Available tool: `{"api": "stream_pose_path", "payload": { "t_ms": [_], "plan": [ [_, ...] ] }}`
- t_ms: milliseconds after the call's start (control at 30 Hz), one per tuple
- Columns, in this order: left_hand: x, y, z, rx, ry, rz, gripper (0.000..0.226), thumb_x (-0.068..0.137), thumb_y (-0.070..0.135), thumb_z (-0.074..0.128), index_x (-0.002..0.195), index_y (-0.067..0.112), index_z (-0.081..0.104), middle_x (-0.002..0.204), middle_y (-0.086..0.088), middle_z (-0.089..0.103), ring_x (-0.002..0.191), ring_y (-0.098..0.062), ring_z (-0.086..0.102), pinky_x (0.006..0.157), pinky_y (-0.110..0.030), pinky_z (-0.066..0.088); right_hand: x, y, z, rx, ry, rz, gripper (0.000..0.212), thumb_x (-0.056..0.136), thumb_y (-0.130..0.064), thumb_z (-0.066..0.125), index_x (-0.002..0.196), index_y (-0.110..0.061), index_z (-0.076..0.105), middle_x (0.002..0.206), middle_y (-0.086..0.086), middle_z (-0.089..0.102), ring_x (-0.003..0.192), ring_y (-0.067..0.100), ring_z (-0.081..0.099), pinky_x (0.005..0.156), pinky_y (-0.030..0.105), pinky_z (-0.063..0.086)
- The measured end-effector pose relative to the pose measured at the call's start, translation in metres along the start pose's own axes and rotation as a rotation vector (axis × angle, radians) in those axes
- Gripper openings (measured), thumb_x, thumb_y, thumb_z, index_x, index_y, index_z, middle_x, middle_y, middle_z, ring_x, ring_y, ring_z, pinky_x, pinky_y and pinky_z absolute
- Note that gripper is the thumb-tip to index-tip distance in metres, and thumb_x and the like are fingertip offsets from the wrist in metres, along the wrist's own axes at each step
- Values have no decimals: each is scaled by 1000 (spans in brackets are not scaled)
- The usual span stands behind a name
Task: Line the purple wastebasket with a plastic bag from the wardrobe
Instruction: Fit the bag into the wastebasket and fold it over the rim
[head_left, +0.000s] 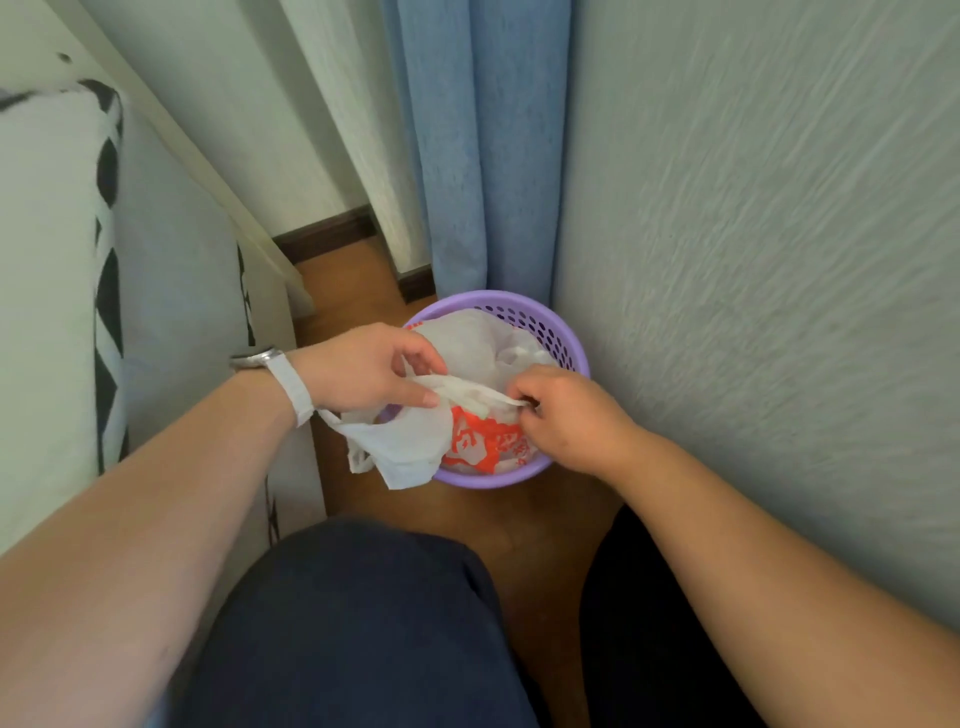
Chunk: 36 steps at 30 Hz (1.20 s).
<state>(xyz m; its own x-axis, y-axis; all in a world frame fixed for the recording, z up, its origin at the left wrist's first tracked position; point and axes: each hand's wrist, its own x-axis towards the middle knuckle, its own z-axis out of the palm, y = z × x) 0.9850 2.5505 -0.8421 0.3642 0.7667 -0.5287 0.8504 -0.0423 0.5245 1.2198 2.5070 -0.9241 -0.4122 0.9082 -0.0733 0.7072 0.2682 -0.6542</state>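
Observation:
A small purple wastebasket (540, 325) with a perforated wall stands on the wooden floor, in the corner by the wall. A white plastic bag (415, 441) with orange-red print lies partly inside it and hangs over its near left rim. My left hand (363, 369), with a white watch on the wrist, pinches the bag's edge above the basket's left side. My right hand (566, 410) grips the same stretched edge over the basket's right side. The bottom of the basket is hidden by the bag.
A bed (52, 286) with a black-and-white patterned cover runs along the left. A blue curtain (488, 156) hangs behind the basket, and a textured wall (779, 260) closes the right side. My knees in dark trousers (353, 623) fill the near floor.

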Motion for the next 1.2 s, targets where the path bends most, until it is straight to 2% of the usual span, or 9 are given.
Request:
{"api": "stream_pose_path", "payload": {
  "t_ms": [167, 367, 467, 633, 733, 833, 967, 1100, 1200],
  "plan": [
    [-7, -4, -8, 208, 85, 19, 2, 86, 30, 71, 85, 28, 71, 83, 11, 69, 78, -6, 61, 70, -22, 48, 2, 0, -2, 96, 100, 123, 5, 84, -14, 58, 84, -18, 61, 84, -1, 63, 78, 21, 58, 73, 39, 51],
    [0, 10, -9, -81, 315, 119, 6, 88, 21, 66, 85, 24, 70, 80, 8, 67, 74, -5, 62, 66, -14, 44, 11, -6, -5, 282, 342, 205, 11, 86, -15, 59, 90, -26, 57, 86, -11, 59, 74, 13, 58, 76, 35, 52],
    [3, 13, -8, -243, 316, 142, 9, 88, 14, 64, 85, 20, 70, 79, 2, 69, 72, -9, 64, 67, -19, 45, 11, -17, -5, 317, 352, 125, 17, 85, -17, 62, 98, -26, 57, 96, -10, 58, 89, 12, 58, 85, 36, 51],
    [7, 22, -6, -403, 351, 206, 9, 89, 13, 63, 85, 17, 70, 79, -4, 69, 75, -15, 65, 66, -23, 48, 26, -30, 6, 257, 172, 50, 51, 85, -43, 66, 131, -28, 50, 132, -9, 52, 119, 9, 48, 100, 30, 41],
    [6, 24, -5, -465, 369, 226, 7, 87, 14, 65, 84, 16, 71, 82, -5, 69, 76, -16, 64, 69, -26, 50, 39, -36, 13, 314, 114, 42, 23, 90, -43, 60, 108, -29, 63, 101, -12, 66, 90, 5, 60, 80, 30, 53],
    [6, 22, -6, -476, 335, 229, 11, 83, 22, 64, 87, 15, 71, 88, -8, 69, 84, -22, 66, 72, -27, 52, 49, -35, 14, 393, 185, 62, 14, 93, -34, 59, 84, -23, 63, 75, -6, 63, 67, 10, 58, 60, 28, 47],
    [7, 19, -8, -500, 289, 218, 16, 79, 23, 64, 86, 12, 72, 87, -11, 69, 87, -25, 66, 74, -27, 51, 51, -20, 14, 373, 72, 100, 5, 92, -32, 61, 88, -34, 60, 82, -13, 64, 76, 5, 60, 66, 23, 44],
    [7, 20, -10, -497, 202, 218, 16, 76, 20, 62, 82, 10, 72, 88, -8, 72, 89, -17, 66, 79, -29, 49, 50, -4, 7, 356, 72, 121, 18, 90, -28, 65, 84, -43, 58, 83, -17, 64, 79, 3, 60, 72, 27, 50],
    [5, 22, -9, -471, 42, 219, 16, 76, 18, 59, 75, 25, 73, 96, -5, 74, 100, -19, 67, 91, -36, 51, 51, 5, -4, 346, 89, 125, 19, 87, -25, 69, 87, -41, 58, 79, -14, 63, 74, 1, 58, 70, 22, 48]
  ]
}}
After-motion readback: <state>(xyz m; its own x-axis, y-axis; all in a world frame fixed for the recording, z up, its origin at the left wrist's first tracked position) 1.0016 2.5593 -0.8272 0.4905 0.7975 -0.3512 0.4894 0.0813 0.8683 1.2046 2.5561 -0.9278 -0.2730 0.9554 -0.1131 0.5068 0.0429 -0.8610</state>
